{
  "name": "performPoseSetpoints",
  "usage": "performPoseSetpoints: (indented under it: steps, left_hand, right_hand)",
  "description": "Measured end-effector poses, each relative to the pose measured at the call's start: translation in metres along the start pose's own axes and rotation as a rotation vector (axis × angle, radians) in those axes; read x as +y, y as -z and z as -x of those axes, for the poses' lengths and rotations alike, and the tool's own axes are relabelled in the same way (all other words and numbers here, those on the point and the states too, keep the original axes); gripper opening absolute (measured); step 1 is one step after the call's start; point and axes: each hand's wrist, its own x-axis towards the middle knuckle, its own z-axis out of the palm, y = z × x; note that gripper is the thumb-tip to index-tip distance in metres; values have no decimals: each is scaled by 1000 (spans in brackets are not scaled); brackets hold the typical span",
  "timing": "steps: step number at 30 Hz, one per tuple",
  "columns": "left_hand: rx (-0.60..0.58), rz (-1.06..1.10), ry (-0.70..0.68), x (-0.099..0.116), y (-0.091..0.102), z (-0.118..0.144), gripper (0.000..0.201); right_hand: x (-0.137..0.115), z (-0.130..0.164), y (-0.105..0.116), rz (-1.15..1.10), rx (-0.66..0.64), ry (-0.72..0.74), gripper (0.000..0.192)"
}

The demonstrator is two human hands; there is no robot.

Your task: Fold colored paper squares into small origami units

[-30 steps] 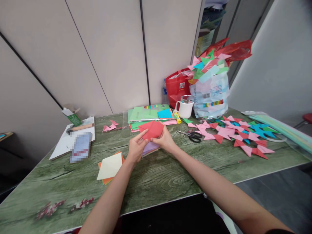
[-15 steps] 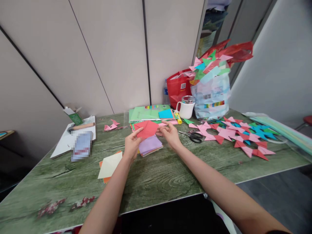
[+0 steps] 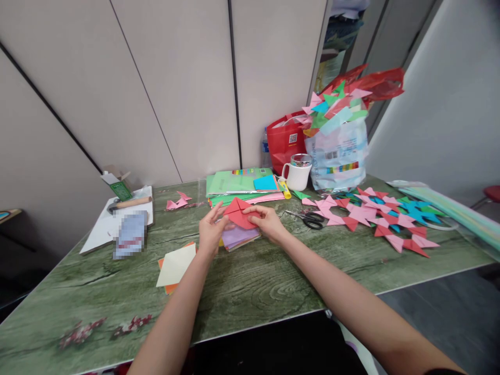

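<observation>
A folded red sheet of paper [image 3: 237, 209] with crease lines is held up over the table between my two hands. My right hand [image 3: 269, 224] pinches its right side, thumb and fingers on the paper. At its left edge is my left hand [image 3: 212, 232], thumb against the lower left part and the index finger raised a little. Below the red sheet lies a stack of square paper with a purple sheet [image 3: 236, 234] on top, partly covered. Left of my left wrist are cream paper squares [image 3: 176, 264] over orange ones.
Black-handled scissors [image 3: 312, 221] lie right of my right hand, near joined pink and red folded pieces [image 3: 363, 211]. Behind stand green paper packs [image 3: 238, 181], a white mug [image 3: 298, 176], a red bag [image 3: 287, 146] and a filled plastic bag [image 3: 338, 156]. A hammer [image 3: 130, 203] rests on a white board at left.
The red paper has turned so a corner points up and its creases show. My right hand has moved left onto its right side; my left hand's grip has shifted to its left edge.
</observation>
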Motion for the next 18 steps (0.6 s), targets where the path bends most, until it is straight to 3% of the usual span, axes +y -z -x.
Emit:
performPoseSetpoints:
  steps: [3,8,14,18]
  left_hand:
    - [-24,76,-32,-1,-2,0,63]
    - [-174,99,58,-2,-9,5,50]
    - [-133,221,122,-5,-5,2,38]
    - [-68,288,67,-4,-1,-4,31]
  right_hand:
    - [2,-1,-1,-51,34,-44,22]
    - [-2,3,-4,-171,18,-69,24]
    - [-9,9,-10,-222,-122,-154,23]
    - [-8,7,-9,-236,-95,-117,21]
